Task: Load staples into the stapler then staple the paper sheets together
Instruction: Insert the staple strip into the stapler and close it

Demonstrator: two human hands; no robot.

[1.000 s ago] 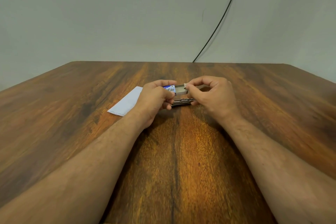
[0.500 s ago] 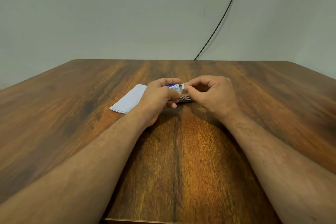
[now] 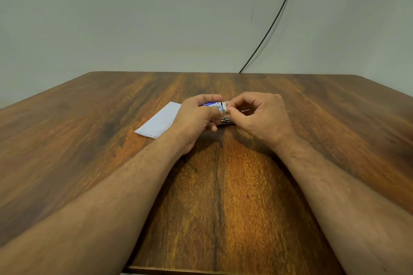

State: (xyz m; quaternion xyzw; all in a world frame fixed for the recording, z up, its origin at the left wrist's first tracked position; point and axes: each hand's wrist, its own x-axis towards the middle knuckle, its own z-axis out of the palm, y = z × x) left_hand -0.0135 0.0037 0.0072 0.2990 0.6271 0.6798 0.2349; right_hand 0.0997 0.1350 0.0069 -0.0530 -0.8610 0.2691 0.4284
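Observation:
My left hand [image 3: 196, 118] grips a small blue and white staple box [image 3: 212, 105] just above the wooden table [image 3: 223, 185]. Thumb and forefinger of my right hand [image 3: 259, 116] pinch the white end of the box's inner tray [image 3: 224, 106]. Under the two hands a metal stapler [image 3: 226, 121] lies on the table, mostly hidden by my fingers. A folded stack of white paper sheets [image 3: 159, 121] lies flat just left of my left hand.
A black cable [image 3: 271, 27] runs down the grey wall to the table's far edge. The table's near edge [image 3: 201, 270] is at the bottom of the view, between my forearms.
The inner tray stood pulled out to the right a second ago; now it is pushed almost fully into the box. Both hands have closed toward each other.

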